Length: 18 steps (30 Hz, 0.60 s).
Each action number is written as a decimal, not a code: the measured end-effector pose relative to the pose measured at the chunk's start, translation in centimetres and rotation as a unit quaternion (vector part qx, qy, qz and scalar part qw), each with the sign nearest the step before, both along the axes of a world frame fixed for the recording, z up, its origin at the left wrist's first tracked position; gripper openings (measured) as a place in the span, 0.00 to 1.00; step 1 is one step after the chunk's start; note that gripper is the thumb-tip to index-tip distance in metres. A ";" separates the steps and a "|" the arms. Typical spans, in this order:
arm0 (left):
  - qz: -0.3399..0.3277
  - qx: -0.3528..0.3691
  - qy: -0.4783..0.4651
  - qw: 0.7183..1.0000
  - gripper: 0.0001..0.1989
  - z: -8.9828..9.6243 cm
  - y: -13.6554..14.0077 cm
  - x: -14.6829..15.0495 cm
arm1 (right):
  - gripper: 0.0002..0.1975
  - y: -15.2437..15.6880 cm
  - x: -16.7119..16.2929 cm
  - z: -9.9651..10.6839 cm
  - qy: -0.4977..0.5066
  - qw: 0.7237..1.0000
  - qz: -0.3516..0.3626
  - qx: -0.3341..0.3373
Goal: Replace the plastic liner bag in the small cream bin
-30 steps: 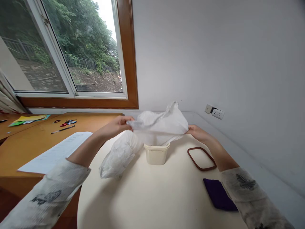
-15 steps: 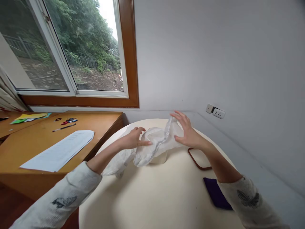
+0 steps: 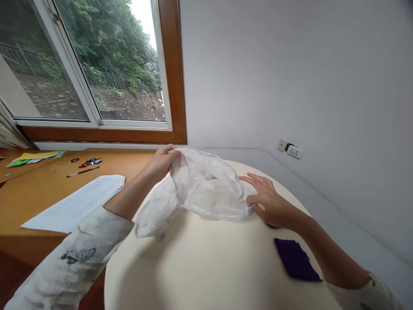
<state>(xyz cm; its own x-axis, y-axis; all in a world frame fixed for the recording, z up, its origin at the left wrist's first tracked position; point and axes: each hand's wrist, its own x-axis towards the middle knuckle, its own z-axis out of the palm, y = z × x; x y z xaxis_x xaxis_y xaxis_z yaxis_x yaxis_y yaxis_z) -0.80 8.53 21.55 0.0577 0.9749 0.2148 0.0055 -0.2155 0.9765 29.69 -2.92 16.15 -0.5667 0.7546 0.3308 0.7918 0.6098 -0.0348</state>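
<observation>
A thin, see-through white plastic bag [image 3: 209,196] is spread above the round table, its mouth partly open. At its far left edge my left hand [image 3: 164,159] is closed on the rim between thumb and fingers. My right hand [image 3: 266,200] is at the right edge, thumb and a bent finger pinching the plastic while other fingers stretch out along it. A loose, crumpled part of the bag hangs to the left over the tabletop. Just below my right hand a bit of a brown frame [image 3: 272,226] shows; the hand hides most of it.
A purple cloth [image 3: 297,260] lies on the cream round table [image 3: 206,267] at the right. The wooden desk [image 3: 106,161] on the left bears paper sheets [image 3: 77,204], a pen [image 3: 83,172] and small items. A socket [image 3: 294,151] is on the wall.
My left hand has moved up and left with the bag's rim, and my right hand down and right. The bag is spread wider between them and its mouth has opened.
</observation>
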 end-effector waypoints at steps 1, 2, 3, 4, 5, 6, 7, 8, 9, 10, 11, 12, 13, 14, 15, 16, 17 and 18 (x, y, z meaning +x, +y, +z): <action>0.011 -0.004 -0.041 0.999 0.07 0.4 0.3 -0.3 | 0.13 -0.1 0.3 -0.5 -0.012 1.000 -0.005 -0.006; 0.019 -0.007 -0.072 0.997 0.06 0.8 0.5 -0.6 | 0.13 -0.2 0.6 -1.0 -0.024 0.999 -0.014 -0.018; 0.023 -0.010 -0.095 0.995 0.06 1.1 0.7 -0.8 | 0.13 -0.2 1.0 -1.4 -0.034 0.998 -0.024 -0.037; 0.025 -0.016 -0.109 0.994 0.05 1.3 0.8 -1.1 | 0.12 -0.1 1.5 -1.8 -0.043 0.996 -0.036 -0.065; 0.023 -0.024 -0.116 0.993 0.04 1.3 0.9 -1.3 | 0.12 0.1 2.0 -2.1 -0.049 0.993 -0.045 -0.098; 0.019 -0.034 -0.117 0.992 0.04 1.2 1.0 -1.4 | 0.12 0.3 2.4 -2.2 -0.051 0.988 -0.052 -0.133; 0.011 -0.045 -0.112 0.993 0.03 1.0 1.0 -1.6 | 0.12 0.4 2.8 -2.1 -0.044 0.984 -0.059 -0.163; 0.002 -0.056 -0.104 0.993 0.03 0.7 1.0 -1.7 | 0.13 0.6 2.9 -1.8 -0.027 0.980 -0.068 -0.184; -0.008 -0.065 -0.094 0.993 0.04 0.5 0.9 -1.9 | 0.14 0.8 2.9 -1.4 0.002 0.978 -0.079 -0.195; -0.023 -0.073 -0.083 0.994 0.05 0.2 0.9 -2.0 | 0.14 1.0 2.6 -0.8 0.040 0.976 -0.095 -0.194; -0.044 -0.079 -0.070 0.993 0.06 0.0 0.8 -2.2 | 0.14 1.1 2.1 -0.3 0.085 0.973 -0.110 -0.187; -0.066 -0.084 -0.057 0.993 0.08 -0.1 0.7 -2.3 | 0.15 1.3 1.4 0.2 0.130 0.968 -0.123 -0.175; -0.086 -0.086 -0.048 0.991 0.09 -0.1 0.4 -2.4 | 0.15 1.4 0.6 0.6 0.170 0.964 -0.127 -0.163; -0.103 -0.088 -0.039 0.990 0.11 -0.1 0.1 -2.5 | 0.17 1.6 -0.3 0.8 0.199 0.960 -0.122 -0.155; -0.118 -0.090 -0.023 0.989 0.13 0.0 -0.3 -2.5 | 0.22 1.9 -1.1 0.7 0.217 0.957 -0.111 -0.154; -0.133 -0.090 0.005 0.987 0.17 0.0 -0.8 -2.5 | 0.28 2.2 -1.9 0.5 0.225 0.956 -0.096 -0.160; -0.148 -0.086 0.047 0.984 0.21 -0.1 -1.3 -2.4 | 0.34 2.6 -2.6 0.0 0.225 0.956 -0.083 -0.170; -0.162 -0.080 0.102 0.978 0.27 -0.3 -1.9 -2.2 | 0.39 3.0 -3.2 -0.6 0.221 0.956 -0.075 -0.180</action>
